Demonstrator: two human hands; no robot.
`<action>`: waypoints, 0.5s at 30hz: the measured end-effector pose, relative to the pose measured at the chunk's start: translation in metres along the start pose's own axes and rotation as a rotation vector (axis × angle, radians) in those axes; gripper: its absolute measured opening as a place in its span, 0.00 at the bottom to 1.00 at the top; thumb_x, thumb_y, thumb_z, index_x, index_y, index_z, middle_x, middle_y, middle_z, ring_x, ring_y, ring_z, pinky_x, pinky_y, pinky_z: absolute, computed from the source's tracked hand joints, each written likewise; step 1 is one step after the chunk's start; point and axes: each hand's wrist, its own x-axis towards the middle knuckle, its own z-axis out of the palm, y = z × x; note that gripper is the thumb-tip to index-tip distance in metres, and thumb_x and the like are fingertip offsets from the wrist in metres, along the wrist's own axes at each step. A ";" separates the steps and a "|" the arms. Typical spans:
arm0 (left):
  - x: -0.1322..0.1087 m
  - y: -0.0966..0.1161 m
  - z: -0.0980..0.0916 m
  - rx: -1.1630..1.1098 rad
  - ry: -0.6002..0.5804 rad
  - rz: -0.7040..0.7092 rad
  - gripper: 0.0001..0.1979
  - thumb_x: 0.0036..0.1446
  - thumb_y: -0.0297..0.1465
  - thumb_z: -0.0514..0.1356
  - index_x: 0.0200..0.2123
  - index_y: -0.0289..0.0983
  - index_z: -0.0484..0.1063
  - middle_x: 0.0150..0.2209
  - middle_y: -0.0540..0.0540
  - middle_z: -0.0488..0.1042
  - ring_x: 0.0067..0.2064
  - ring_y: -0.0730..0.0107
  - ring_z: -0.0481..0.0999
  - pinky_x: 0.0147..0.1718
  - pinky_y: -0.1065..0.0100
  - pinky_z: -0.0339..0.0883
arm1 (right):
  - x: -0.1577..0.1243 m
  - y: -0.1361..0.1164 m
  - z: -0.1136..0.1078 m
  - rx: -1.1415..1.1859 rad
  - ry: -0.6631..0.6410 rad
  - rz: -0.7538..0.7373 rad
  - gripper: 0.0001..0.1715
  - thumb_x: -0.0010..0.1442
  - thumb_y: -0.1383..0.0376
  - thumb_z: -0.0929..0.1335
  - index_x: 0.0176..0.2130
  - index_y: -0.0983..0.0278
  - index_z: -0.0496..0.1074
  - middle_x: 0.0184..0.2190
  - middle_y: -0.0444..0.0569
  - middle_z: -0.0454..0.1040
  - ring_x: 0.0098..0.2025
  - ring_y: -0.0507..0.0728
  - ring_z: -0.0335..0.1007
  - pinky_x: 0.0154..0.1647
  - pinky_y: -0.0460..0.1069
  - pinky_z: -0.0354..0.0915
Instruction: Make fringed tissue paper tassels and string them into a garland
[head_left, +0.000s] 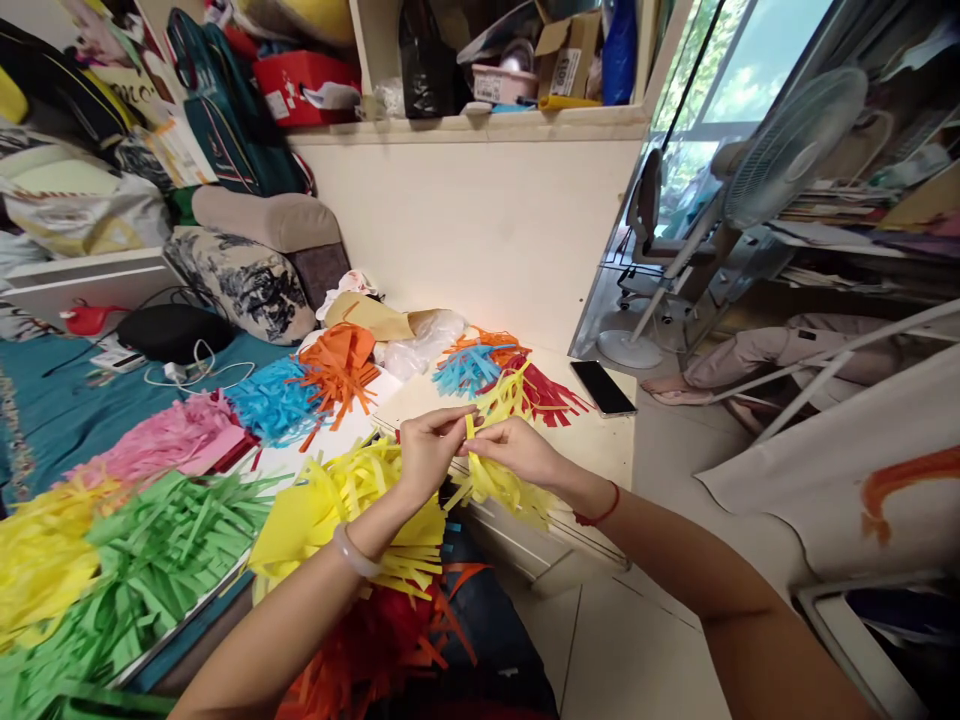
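Note:
My left hand [433,450] and my right hand [517,452] meet over the corner of a small cabinet top. Between their pinched fingertips is a yellow fringed paper tassel [504,482], its strips hanging below and fanning out above my right hand. Under my left wrist lies a heap of yellow fringed paper [352,500], with red and orange fringed paper [375,640] lower down on my lap. Just beyond my hands rest a blue fringed tassel [466,370], a dark red one [553,390] and an orange one behind them.
Green [172,540], pink [161,440], blue [274,400] and orange fringed paper [341,365] lie along the left. A black phone [603,388] sits at the cabinet's right edge. A standing fan [795,150] and another person's legs [772,360] are at right.

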 end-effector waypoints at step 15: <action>0.004 0.010 -0.048 -0.581 0.195 -0.100 0.14 0.46 0.38 0.70 0.25 0.35 0.71 0.21 0.56 0.63 0.29 0.77 0.69 0.45 0.68 0.66 | 0.155 -0.008 -0.004 -0.402 -0.114 -0.058 0.20 0.65 0.58 0.63 0.35 0.70 0.77 0.33 0.48 0.78 0.37 0.54 0.74 0.41 0.48 0.69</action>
